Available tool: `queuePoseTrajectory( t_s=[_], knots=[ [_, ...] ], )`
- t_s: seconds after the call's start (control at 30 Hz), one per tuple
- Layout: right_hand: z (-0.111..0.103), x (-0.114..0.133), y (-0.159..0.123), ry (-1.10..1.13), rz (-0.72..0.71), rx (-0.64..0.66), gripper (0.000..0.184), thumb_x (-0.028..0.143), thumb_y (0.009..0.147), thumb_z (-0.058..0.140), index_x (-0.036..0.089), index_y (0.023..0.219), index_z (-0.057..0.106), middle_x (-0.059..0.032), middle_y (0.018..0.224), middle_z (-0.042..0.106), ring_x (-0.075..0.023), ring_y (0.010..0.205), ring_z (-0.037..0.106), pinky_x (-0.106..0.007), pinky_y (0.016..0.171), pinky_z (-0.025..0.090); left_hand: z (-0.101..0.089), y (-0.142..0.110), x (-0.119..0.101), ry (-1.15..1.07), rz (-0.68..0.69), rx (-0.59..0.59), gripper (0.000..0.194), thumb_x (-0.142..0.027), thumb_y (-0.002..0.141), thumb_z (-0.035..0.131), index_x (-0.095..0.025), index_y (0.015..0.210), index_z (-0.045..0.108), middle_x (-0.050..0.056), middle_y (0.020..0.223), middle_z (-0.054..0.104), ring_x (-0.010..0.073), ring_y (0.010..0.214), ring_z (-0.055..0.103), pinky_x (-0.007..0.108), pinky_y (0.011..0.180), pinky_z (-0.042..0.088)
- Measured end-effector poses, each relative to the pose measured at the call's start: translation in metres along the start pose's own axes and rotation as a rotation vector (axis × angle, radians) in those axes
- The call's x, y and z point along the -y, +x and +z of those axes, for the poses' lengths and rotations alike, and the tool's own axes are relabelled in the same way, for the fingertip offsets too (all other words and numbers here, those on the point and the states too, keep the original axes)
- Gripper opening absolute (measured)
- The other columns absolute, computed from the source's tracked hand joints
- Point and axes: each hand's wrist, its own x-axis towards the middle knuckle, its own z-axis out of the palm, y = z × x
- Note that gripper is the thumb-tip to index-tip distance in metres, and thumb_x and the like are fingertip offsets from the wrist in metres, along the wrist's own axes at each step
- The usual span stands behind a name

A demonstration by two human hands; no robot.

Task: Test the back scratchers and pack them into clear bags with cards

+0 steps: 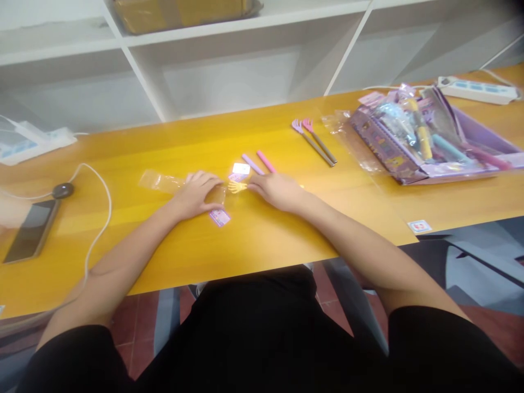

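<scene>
Near the middle of the table, my right hand (278,191) is closed round a back scratcher with a yellow hand-shaped head (236,187); its shaft is mostly hidden under the palm. My left hand (197,192) curves over a clear plastic bag (161,182), thumb and fingers gripping its end. A small purple printed card (220,218) lies by the left thumb. Between the hands are a white label (241,168) and another purple card (237,178). Just beyond my right hand lie a lilac handle (252,164) and a pink handle (266,162).
Two back scratchers (315,143), lilac and pink, with metal rods lie farther back. At right, a purple display box (409,164) holds several wrapped items. A phone (31,232), a cable (107,191) and a power strip (36,144) are at left. White shelving (245,33) stands behind.
</scene>
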Motion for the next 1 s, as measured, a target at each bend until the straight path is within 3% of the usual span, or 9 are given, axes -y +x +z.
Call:
queuePoseTrajectory(
  t_s=[0.13, 0.3, 1.0],
  knots=[
    [-0.005, 0.006, 0.001, -0.056, 0.089, 0.051, 0.043, 0.048, 0.125, 0.046, 0.018, 0.121, 0.077, -0.0165, 0.114, 0.081, -0.0328, 0.1, 0.076, -0.039, 0.08, 0.051, 0.0, 0.001, 0.003, -0.031, 0.018, -0.007, 0.058, -0.055, 0.1, 0.085, -0.025, 0.148, 0.07, 0.015, 0.143, 0.073, 0.0366, 0.134, 0.064, 0.054, 0.122, 0.048],
    [-0.008, 0.007, 0.001, -0.081, 0.08, 0.085, 0.045, 0.047, 0.125, 0.044, 0.018, 0.119, 0.078, -0.0143, 0.104, 0.081, -0.0272, 0.089, 0.072, -0.035, 0.075, 0.044, 0.002, 0.002, 0.004, -0.059, 0.028, -0.024, 0.045, -0.049, 0.104, 0.082, -0.024, 0.14, 0.072, 0.014, 0.134, 0.075, 0.0338, 0.126, 0.067, 0.054, 0.119, 0.052],
    [0.003, 0.016, 0.003, -0.099, 0.01, 0.089, 0.044, 0.043, 0.126, 0.043, 0.018, 0.115, 0.076, -0.0119, 0.108, 0.081, -0.026, 0.097, 0.072, -0.035, 0.08, 0.045, 0.009, 0.003, -0.005, -0.143, 0.027, -0.116, 0.04, -0.04, 0.106, 0.081, -0.024, 0.14, 0.069, 0.014, 0.135, 0.072, 0.032, 0.129, 0.068, 0.051, 0.118, 0.057]
  ],
)
